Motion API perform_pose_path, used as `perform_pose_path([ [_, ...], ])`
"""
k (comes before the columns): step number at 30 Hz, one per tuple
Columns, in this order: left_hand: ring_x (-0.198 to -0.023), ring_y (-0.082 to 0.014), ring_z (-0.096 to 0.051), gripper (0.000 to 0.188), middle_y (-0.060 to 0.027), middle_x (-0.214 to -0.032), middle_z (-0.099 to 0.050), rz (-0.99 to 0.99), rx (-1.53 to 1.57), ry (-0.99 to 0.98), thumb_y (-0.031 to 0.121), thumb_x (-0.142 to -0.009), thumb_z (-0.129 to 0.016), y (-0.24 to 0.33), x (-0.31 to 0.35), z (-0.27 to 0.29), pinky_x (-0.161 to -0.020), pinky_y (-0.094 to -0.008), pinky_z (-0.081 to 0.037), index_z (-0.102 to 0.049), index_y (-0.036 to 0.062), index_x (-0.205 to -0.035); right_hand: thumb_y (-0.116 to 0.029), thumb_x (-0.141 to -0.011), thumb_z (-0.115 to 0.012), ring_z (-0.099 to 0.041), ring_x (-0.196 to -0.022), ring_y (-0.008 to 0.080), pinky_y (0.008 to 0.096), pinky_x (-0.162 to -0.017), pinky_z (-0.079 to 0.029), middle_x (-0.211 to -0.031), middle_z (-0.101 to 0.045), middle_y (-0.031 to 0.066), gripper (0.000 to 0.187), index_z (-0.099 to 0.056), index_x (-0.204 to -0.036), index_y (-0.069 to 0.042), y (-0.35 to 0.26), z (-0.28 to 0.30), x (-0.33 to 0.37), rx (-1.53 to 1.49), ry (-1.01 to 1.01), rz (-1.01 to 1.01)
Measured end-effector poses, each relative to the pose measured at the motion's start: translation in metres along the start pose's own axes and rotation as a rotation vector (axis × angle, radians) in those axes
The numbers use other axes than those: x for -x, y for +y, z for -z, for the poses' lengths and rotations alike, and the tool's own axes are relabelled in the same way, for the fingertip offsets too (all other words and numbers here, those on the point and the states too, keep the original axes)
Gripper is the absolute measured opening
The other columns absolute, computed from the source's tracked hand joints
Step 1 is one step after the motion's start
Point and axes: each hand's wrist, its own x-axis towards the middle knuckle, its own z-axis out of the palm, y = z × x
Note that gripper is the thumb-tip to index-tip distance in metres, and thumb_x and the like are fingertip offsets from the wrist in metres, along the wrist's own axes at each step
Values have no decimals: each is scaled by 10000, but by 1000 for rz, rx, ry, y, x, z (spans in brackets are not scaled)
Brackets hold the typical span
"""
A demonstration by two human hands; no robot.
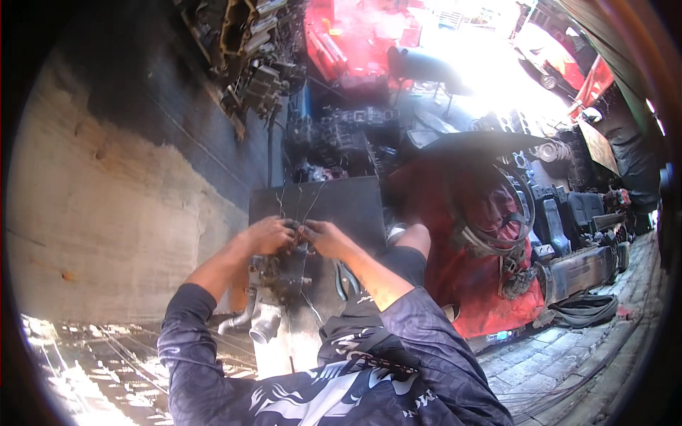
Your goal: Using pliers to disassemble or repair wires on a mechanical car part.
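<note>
My left hand (272, 235) and my right hand (327, 238) meet over a dark flat board (352, 199). Both are closed, fingertips pinched together almost touching. Thin light wires (313, 201) run from between the fingers toward the far edge of the board, and another strand (310, 305) shows below the hands. The exact spot where the fingers grip is too small to make out. Just right of the wires lie pliers with blue handles (342, 281), close to my leg. Below my left hand stands a dirty metal engine part with a pipe opening (266, 323), partly covered by my forearm.
A wall (106, 213) rises close on the left. Metal engine parts (245, 64) are stacked beyond it. At the right, a red cover (455, 284) bears a coil of hoses and cables (490, 238). Car parts (579, 273) line the brick paving (540, 369).
</note>
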Motion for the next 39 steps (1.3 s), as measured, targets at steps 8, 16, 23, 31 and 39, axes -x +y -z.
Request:
perform_pose_path([
  [8, -1095, -224, -540, 236, -11, -1029, -628, 96, -83, -105, 232, -687, -646, 7, -2, 8, -874, -405, -427, -662, 182, -917, -296, -960, -490, -562, -691, 106, 283, -588, -471, -815, -659, 48, 299, -631, -1029, -42, -6, 2, 6, -2, 39, 60],
  [16, -997, -256, -591, 186, -75, -972, -627, 512, -157, 54, 147, -786, -542, 60, -3, 18, -873, -432, -445, -677, 125, -913, -277, -944, -489, -580, -700, 159, 310, -643, -468, -821, -668, 88, 302, -635, -992, -16, -11, -2, 8, -17, 120, 115],
  [23, -934, -260, -616, 174, -91, -965, -624, 710, -170, 154, 133, -802, -529, 76, -7, -3, -820, -426, -446, -676, 134, -895, -256, -938, -485, -599, -737, 191, 327, -697, -465, -818, -664, 109, 293, -641, -932, -8, -16, -2, 7, 50, 123, 151],
  [31, -977, -288, -606, 188, -105, -1031, -620, 530, -149, -148, 213, -756, -594, 41, -3, 35, -828, -436, -459, -683, 134, -902, -268, -937, -483, -602, -720, 215, 343, -677, -468, -807, -657, 122, 293, -637, -936, -20, -24, -5, 13, 72, 114, 120],
  [39, -974, -257, -616, 220, -89, -988, -634, 204, -140, -417, 312, -773, -592, 2, -15, 32, -829, -432, -460, -681, 140, -878, -307, -958, -491, -533, -588, 127, 303, -541, -453, -692, -605, 55, 271, -629, -952, -74, 5, -9, 0, 108, 160, 217],
])
